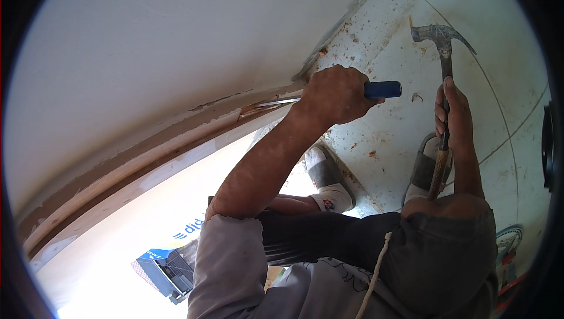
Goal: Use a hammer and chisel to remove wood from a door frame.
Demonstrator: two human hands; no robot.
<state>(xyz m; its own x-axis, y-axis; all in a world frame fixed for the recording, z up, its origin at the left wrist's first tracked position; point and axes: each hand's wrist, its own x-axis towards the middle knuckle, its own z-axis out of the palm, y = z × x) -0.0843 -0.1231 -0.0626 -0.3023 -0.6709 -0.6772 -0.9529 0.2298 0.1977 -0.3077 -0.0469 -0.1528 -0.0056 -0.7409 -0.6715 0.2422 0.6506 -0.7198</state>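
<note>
My left hand (pixel 336 97) is closed round a chisel. Its blue handle (pixel 383 89) sticks out to the right of the fist, and its metal blade (pixel 281 102) points left into the wooden door frame (pixel 138 165). Chipped, splintered wood shows by the blade, though the exact tip is hard to make out. On the right, my right hand (pixel 457 112) grips a claw hammer (pixel 439 33) around its shaft. The hammer's head is up, its striking face toward the chisel handle and apart from it, with the claw curving away to the right.
A pale wall (pixel 153 31) fills the upper left. Wood chips and dust lie on the light tiled floor (pixel 388 137). My feet in slides (pixel 326 175) stand below my hands. A dark object with a blue-and-white package (pixel 167 269) lies at lower left; red-handled items (pixel 508 275) are at lower right.
</note>
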